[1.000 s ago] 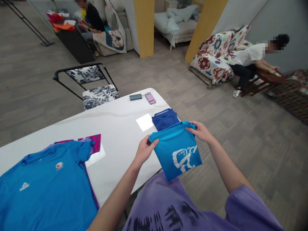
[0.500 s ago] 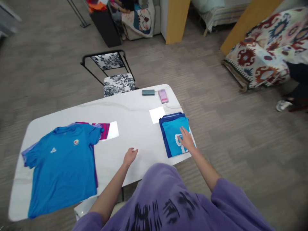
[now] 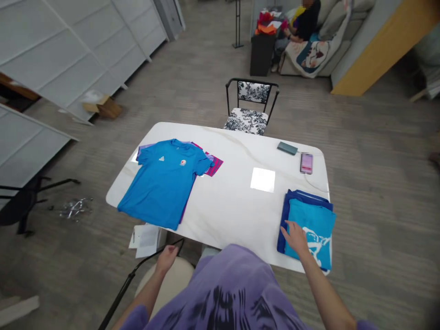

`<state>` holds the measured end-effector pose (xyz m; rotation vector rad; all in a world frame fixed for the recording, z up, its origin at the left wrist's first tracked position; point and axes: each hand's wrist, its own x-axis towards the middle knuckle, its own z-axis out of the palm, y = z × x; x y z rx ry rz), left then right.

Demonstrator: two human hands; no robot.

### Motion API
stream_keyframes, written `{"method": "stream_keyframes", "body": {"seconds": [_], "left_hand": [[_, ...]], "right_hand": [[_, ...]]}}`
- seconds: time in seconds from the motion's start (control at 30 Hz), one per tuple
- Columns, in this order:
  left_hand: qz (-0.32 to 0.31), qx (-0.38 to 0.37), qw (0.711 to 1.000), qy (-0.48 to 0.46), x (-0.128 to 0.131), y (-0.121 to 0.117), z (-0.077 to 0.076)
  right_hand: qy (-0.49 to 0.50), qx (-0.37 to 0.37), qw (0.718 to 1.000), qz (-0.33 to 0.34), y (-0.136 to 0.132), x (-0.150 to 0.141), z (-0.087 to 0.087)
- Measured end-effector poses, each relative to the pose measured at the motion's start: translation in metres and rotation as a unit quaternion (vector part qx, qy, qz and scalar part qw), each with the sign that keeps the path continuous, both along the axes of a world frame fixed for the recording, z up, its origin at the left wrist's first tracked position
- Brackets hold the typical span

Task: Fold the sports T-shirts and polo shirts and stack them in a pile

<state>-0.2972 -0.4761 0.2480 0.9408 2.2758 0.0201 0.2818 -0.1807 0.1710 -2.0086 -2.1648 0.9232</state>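
Observation:
A folded light-blue shirt (image 3: 314, 227) with a white print lies on a folded dark-blue shirt (image 3: 290, 206) at the right end of the white table (image 3: 237, 201). My right hand (image 3: 294, 237) rests flat on the left edge of this stack, fingers spread, open. My left hand (image 3: 167, 257) is below the table's near edge, fingers loosely curled at the black frame of a chair (image 3: 137, 275) with a tan seat; it holds nothing that I can see. A blue T-shirt (image 3: 163, 181) lies spread on the table's left part, over purple and pink shirts (image 3: 212, 164).
A pink phone (image 3: 306, 162) and a dark power bank (image 3: 287, 148) lie at the table's far right. A patterned chair (image 3: 250, 110) stands behind the table. Papers (image 3: 146, 236) lie on the floor. A person sits on a far sofa (image 3: 302, 25).
The folded light-blue shirt went from both hands onto the dark-blue one. My left hand left the table and dropped to the chair frame. The view swung left.

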Motion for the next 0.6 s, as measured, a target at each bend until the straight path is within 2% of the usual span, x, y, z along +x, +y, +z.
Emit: {"method": "stream_keyframes", "body": {"seconds": [0.07,0.17,0.2,0.27,0.4,0.5,0.6], "left_hand": [[0.034,0.046,0.997,-0.060,-0.046,-0.007,-0.024],[0.034,0.140,0.982,-0.124,-0.116,-0.004,-0.061],[0.027,0.141,0.983,-0.117,-0.137,-0.001,-0.071],[-0.011,0.087,0.994,-0.067,-0.171,0.005,-0.085],[-0.102,0.016,0.994,-0.020,-0.210,0.012,-0.098],[-0.106,0.028,0.993,-0.036,-0.225,0.008,-0.107],[-0.112,0.050,0.990,-0.070,-0.239,0.001,-0.115]], "right_hand": [[0.018,-0.063,0.997,0.035,-0.011,-0.041,0.010],[0.044,-0.111,0.991,0.053,-0.041,-0.123,0.022],[0.056,-0.122,0.990,0.052,-0.054,-0.154,0.027],[0.078,-0.148,0.985,0.051,-0.081,-0.220,0.039],[0.072,-0.237,0.963,0.105,-0.120,-0.339,0.066],[0.052,-0.284,0.941,0.175,-0.112,-0.406,0.085],[0.037,-0.250,0.942,0.219,-0.065,-0.463,0.093]]}}
